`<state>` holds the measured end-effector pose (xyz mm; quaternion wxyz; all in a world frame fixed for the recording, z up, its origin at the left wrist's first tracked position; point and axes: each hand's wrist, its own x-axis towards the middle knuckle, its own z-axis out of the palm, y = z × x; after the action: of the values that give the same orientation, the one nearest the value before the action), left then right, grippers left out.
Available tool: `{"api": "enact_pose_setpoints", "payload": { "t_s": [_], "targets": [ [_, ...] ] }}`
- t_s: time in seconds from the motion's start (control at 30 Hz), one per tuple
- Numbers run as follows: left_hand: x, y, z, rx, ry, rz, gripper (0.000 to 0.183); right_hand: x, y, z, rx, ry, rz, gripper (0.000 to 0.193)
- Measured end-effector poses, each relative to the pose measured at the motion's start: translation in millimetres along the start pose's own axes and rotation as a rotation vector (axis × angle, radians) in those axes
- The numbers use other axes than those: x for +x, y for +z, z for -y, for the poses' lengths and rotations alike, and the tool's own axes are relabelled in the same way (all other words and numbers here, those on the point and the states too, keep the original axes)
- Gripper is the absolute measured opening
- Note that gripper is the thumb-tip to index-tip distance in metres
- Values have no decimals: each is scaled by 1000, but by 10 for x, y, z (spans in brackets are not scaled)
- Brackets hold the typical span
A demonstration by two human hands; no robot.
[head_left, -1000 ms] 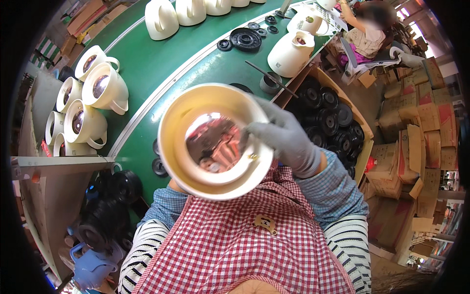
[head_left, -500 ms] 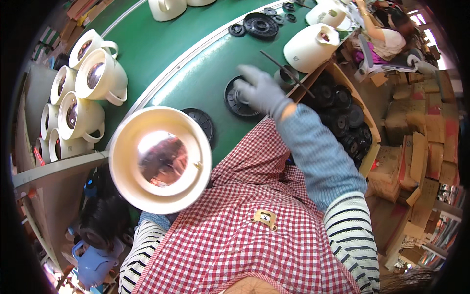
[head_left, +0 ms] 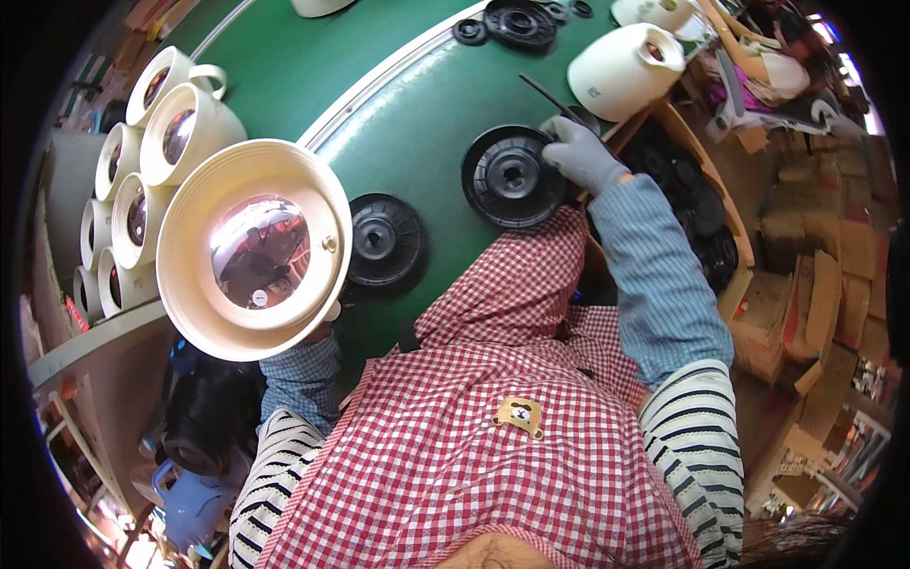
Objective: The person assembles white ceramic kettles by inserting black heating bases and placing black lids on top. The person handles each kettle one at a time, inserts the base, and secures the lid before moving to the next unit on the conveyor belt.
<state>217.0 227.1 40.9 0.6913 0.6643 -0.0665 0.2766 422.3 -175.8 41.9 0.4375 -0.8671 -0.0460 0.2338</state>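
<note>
My left hand [head_left: 327, 322] is mostly hidden beneath a cream vacuum jug body [head_left: 180, 275], holding it up at the table's near edge. The jug's wide round end faces up, with a mirrored inside showing. In a grey glove, my right hand [head_left: 583, 158] pinches the right rim of a ribbed round black plastic disc [head_left: 512, 180], which looks raised off the green table. A second black disc [head_left: 379, 242] lies on the table, right of the jug body. Beyond my right hand, a dark rod [head_left: 548, 95] slants across a small cup, partly hidden.
Several cream jugs [head_left: 175, 137] lie stacked on their sides at left. Another jug [head_left: 626, 71] stands far right, near smaller black parts [head_left: 519, 24]. A cardboard box [head_left: 735, 218] of black parts sits right of the table. Cartons [head_left: 758, 318] and a seated person are farther right.
My right hand has moved right, and the black disc under it now appears lifted at its rim. The jug body has shifted left and up, uncovering more of the second disc.
</note>
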Motion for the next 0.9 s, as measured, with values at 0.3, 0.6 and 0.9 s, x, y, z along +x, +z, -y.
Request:
{"api": "enact_pose_setpoints", "payload": {
  "t_s": [0.3,0.6,0.9],
  "targets": [
    [92,714,-112,-308,-226,259,63,-2558,-68,-373,881,307,444,70],
    [15,1708,-244,-592,-544,496,62,-3286,527,-1144,1369,144,580,93],
    [-86,2072,-343,-612,-647,571,61,-3094,351,-368,817,-6,985,133]
  ]
}}
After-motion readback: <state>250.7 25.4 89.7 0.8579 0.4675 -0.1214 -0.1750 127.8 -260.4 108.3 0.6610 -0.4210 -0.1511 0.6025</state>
